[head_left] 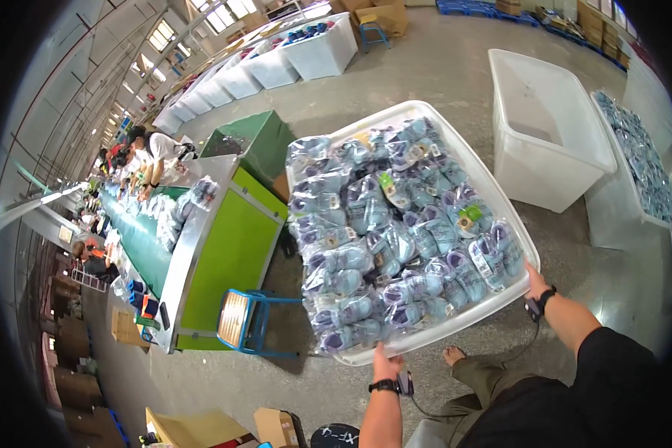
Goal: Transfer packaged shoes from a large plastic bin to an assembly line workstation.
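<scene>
A big white plastic bin [467, 319] stands in front of me, heaped to its rim with light blue and purple shoes [424, 240] in clear plastic bags. Several of them carry green or yellow tags. My left hand [386, 364] is closed over the bin's near rim at the left, its fingertips partly hidden. At the near right corner my right hand [534, 282] grips the same rim. Each wrist wears a black band with a small device and cable.
Left of the bin are a blue-framed stool [237, 317], a green-sided conveyor table [228, 257] with people working along it, and a green bin [265, 145]. At right stand a white bin [530, 160] and another filled with bagged shoes [635, 138]. White bins [321, 56] line the back.
</scene>
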`<action>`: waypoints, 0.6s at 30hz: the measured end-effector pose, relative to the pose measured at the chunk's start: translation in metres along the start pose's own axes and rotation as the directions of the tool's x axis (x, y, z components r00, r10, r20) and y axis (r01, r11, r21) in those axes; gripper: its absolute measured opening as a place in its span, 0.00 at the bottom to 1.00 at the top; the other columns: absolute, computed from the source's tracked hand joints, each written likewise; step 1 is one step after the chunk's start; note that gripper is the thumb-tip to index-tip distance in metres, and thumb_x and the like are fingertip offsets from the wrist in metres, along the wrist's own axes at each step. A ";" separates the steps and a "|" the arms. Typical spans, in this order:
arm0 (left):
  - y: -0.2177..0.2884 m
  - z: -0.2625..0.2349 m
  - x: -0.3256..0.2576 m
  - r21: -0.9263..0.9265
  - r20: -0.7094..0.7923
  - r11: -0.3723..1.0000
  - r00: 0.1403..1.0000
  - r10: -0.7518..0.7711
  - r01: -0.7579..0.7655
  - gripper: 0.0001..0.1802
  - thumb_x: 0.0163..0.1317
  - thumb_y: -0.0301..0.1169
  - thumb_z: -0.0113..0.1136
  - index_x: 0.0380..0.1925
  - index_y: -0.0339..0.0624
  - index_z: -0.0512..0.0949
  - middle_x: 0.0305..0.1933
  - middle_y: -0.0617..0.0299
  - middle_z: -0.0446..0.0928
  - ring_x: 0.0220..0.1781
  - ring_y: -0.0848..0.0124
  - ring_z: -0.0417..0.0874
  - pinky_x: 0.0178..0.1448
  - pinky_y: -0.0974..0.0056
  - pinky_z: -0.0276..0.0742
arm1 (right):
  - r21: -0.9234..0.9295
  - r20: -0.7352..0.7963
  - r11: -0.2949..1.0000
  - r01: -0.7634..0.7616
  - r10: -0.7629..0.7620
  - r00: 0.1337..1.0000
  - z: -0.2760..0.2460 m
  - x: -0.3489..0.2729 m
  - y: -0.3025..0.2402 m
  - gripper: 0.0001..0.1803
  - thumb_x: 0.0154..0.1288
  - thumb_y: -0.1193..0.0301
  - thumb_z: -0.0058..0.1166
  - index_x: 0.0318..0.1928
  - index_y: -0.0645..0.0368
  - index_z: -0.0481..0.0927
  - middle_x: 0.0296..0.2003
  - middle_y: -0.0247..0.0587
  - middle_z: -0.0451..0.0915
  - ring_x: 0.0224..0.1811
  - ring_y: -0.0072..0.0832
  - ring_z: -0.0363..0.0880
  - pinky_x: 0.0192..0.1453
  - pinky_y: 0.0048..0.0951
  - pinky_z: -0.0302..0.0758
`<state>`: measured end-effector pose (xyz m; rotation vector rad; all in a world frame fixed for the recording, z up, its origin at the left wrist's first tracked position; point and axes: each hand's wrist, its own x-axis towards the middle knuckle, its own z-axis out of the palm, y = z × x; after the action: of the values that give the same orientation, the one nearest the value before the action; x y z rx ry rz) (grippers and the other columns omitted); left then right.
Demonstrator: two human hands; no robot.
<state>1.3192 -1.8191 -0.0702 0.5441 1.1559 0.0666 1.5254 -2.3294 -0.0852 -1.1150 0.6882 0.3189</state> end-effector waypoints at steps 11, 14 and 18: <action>0.102 -0.323 -0.042 0.131 0.013 0.979 0.987 -0.161 0.158 0.16 0.76 0.37 0.46 0.26 0.52 0.59 0.22 0.69 0.58 0.25 0.67 0.68 0.37 0.61 0.77 | -0.556 -0.068 0.789 -0.260 0.269 0.961 0.020 -0.130 0.088 0.24 0.68 0.51 0.62 0.44 0.61 0.76 0.38 0.45 0.79 0.36 0.36 0.83 0.39 0.45 0.83; 0.168 -0.367 -0.030 0.199 -0.245 0.960 0.959 -0.145 0.197 0.13 0.75 0.34 0.48 0.28 0.49 0.62 0.22 0.65 0.62 0.25 0.65 0.69 0.38 0.52 0.79 | -0.563 0.041 0.820 -0.103 0.152 0.988 0.096 -0.173 0.112 0.20 0.69 0.55 0.61 0.35 0.61 0.78 0.30 0.41 0.80 0.31 0.34 0.83 0.35 0.37 0.84; 0.299 -0.399 -0.011 0.247 -0.066 0.969 0.998 0.022 -0.005 0.06 0.73 0.32 0.48 0.34 0.48 0.68 0.24 0.64 0.69 0.27 0.67 0.76 0.28 0.59 0.70 | -0.631 0.079 0.762 -0.146 0.250 0.965 0.249 -0.257 0.143 0.18 0.71 0.55 0.60 0.43 0.59 0.82 0.33 0.39 0.82 0.32 0.27 0.83 0.34 0.31 0.82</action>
<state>1.0302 -1.4140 -0.0441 0.7749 1.2357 -0.0486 1.3381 -2.0188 0.0454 -1.6280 0.5684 0.8594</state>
